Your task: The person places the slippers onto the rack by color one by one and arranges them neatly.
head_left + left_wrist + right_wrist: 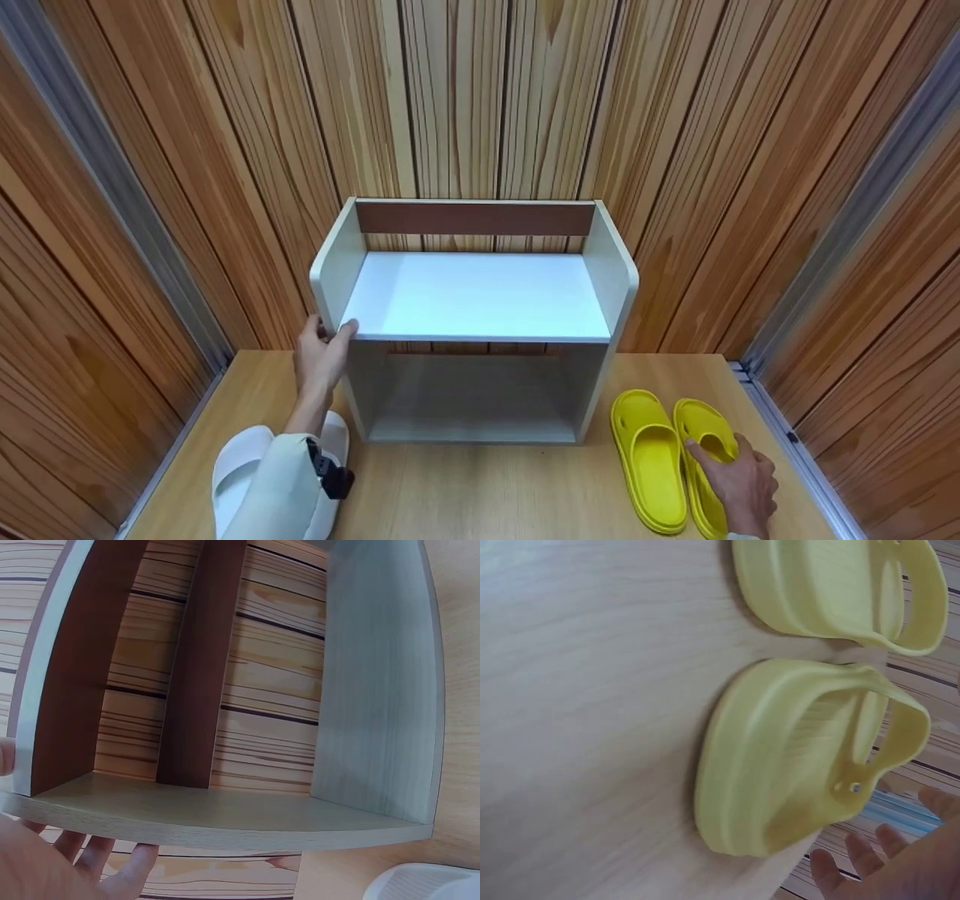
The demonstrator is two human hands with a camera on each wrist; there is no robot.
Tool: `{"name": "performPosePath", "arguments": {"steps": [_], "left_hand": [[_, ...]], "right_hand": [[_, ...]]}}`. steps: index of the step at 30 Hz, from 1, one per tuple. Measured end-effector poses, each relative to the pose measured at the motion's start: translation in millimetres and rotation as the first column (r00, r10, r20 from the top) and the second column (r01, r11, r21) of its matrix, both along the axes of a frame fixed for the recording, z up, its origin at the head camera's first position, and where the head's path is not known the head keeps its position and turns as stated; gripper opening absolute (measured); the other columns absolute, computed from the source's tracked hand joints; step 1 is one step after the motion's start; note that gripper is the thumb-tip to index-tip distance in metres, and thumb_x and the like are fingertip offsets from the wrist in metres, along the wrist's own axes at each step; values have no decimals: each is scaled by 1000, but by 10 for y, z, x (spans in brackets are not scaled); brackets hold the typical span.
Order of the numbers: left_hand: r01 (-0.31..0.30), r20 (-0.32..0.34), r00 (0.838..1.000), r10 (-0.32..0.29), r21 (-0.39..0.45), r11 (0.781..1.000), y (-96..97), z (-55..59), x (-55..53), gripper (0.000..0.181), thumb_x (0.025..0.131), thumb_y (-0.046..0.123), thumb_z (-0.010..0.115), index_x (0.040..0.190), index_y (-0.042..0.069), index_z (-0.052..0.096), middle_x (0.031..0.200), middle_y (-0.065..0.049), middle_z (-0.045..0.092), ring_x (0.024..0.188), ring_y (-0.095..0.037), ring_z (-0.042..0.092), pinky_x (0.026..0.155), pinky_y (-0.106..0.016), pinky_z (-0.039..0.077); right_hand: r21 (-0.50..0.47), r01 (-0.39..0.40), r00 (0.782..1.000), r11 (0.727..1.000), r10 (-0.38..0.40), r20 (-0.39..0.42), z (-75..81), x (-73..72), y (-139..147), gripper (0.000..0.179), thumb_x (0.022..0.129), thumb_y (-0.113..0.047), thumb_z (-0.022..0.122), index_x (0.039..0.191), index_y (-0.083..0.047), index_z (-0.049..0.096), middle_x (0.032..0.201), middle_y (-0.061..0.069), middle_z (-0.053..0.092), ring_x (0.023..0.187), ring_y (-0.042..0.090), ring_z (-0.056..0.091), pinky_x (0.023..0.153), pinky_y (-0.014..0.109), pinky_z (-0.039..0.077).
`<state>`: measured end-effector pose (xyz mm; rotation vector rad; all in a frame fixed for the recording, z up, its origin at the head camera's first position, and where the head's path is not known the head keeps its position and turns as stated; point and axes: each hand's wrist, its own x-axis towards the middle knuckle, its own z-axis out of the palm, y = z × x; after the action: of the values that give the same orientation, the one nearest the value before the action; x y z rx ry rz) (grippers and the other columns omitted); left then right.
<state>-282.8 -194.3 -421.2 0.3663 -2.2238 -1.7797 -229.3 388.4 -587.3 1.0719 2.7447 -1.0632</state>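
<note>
A small two-tier shoe rack (480, 300) with pale side panels and a white upper board stands against the back wall. My left hand (321, 360) grips its left side panel at the upper board's front corner. The thumb lies over the board's front edge, while the other fingers (94, 855) reach along the panel's outer face. On the right, a pair of yellow slippers sits side by side on the floor. Over the right yellow slipper (702, 424) hovers my right hand (739, 484), fingers spread and loosely bent. In the right wrist view a gap separates the fingertips (864, 855) from that slipper.
White slippers (238, 457) stand at the front left, partly hidden under my left sleeve (277, 491). Wood-grain walls (495, 97) rise behind and at both sides, with metal strips (787, 442) along the corners and floor edges. The floor (480, 487) is light wood.
</note>
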Motion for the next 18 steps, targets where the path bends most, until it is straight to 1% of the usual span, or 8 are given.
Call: {"name": "performPosePath", "arguments": {"steps": [5,11,15,18], "left_hand": [[9,-10,1000,-9,-3,1000,-22,2,3,57,101,31,60,147,2,43,145,-25,46,133,-40,45,110,-59,36],[5,-8,1000,-5,-8,1000,-22,4,-3,57,100,31,61,146,3,43,144,-24,47,132,-39,46,108,-57,38],[8,-11,1000,-8,-13,1000,-23,0,-4,56,100,30,61,145,2,44,143,-25,48,131,-39,47,108,-57,39],[6,-13,1000,-6,-14,1000,-31,-7,-7,56,100,31,61,145,2,45,142,-24,49,130,-39,48,107,-57,40]], "right_hand": [[-21,9,1000,1000,-8,28,-90,-23,-14,120,76,-76,68,156,2,22,148,40,17,131,60,24,105,71,27],[-26,24,997,999,-22,76,-176,-35,-16,111,81,-66,72,153,3,23,147,40,18,129,59,26,106,69,29],[-19,29,997,999,-27,78,-220,-36,-9,106,82,-57,75,152,3,23,145,39,19,129,58,27,106,68,30],[-4,21,997,1000,-21,81,-253,-28,-2,106,81,-55,77,151,3,22,144,39,20,128,57,28,105,67,32]]}}
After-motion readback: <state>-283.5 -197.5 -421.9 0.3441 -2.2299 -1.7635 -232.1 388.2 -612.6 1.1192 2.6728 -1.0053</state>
